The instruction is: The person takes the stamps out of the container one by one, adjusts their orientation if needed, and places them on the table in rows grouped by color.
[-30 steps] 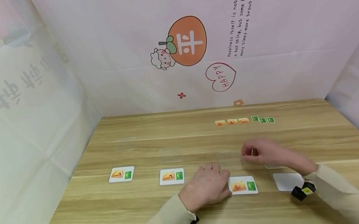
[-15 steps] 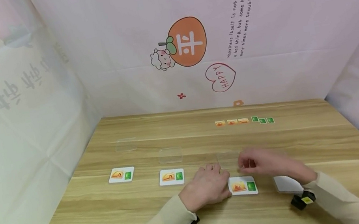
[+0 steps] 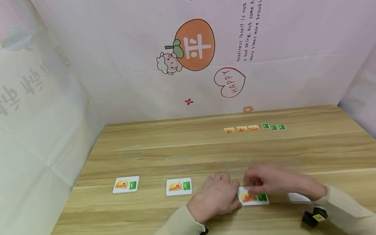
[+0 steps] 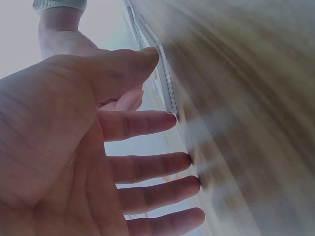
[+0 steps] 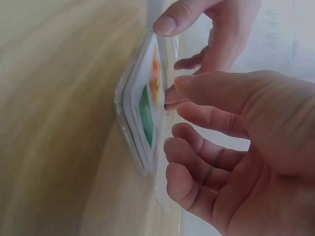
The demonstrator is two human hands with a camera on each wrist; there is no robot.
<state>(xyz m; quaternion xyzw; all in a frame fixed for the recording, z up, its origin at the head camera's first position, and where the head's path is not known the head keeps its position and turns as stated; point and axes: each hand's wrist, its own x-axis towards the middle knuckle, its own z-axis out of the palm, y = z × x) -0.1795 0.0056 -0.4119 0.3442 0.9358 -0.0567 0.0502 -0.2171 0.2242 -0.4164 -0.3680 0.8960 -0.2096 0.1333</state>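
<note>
A white card (image 3: 243,202) with an orange picture and a green square lies flat on the wooden table. My left hand (image 3: 214,197) rests at its left side; the left wrist view shows thumb and index fingertips right at the card's edge (image 4: 167,81), the other fingers straight with tips on the tabletop. My right hand (image 3: 276,181) hovers over the card and hides its upper right part. In the right wrist view the card (image 5: 142,115) looks like a thin stack, and my right thumb and loosely bent fingers (image 5: 182,184) stand apart with nothing visible between them.
Two similar picture cards, one far left (image 3: 126,184) and one nearer (image 3: 179,186), lie to the left. A blank white card (image 3: 298,198) shows partly under my right wrist. Clear plastic rectangles (image 3: 177,164) lie behind the cards. Small orange pieces (image 3: 241,129) and green pieces (image 3: 273,128) sit farther back.
My right hand has moved left and toward me, from behind the cards to over the picture card. My left hand has stayed at the card's left side.
</note>
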